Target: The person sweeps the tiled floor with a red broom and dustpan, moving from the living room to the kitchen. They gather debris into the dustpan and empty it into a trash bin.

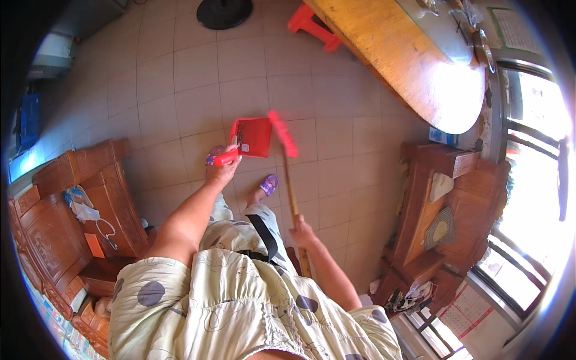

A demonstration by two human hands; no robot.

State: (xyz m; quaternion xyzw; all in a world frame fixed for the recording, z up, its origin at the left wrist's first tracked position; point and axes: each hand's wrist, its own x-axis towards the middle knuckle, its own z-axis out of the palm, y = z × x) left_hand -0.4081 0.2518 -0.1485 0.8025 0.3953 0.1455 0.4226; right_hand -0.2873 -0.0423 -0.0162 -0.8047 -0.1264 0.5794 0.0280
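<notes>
My left hand (226, 167) grips the handle of a red plastic dustpan (258, 137), which is low over or on the tiled floor. Some dark debris (240, 134) lies along the pan's left side, beside a small pale label. In my right hand (303, 233) is the wooden stick of a broom (289, 180). The broom's red bristle head (283, 135), blurred, is at the right-hand edge of the dustpan; I cannot tell whether they touch. My feet in purple patterned shoes (269, 185) stand just behind the pan, the left one partly hidden by my hand.
Carved wooden seats stand at left (54, 216) and right (432, 202), with a woven fan (441, 228) on the right one. A wooden table (387, 54) reaches in from the upper right over a red plastic stool (310, 27). A round black base (224, 13) stands ahead.
</notes>
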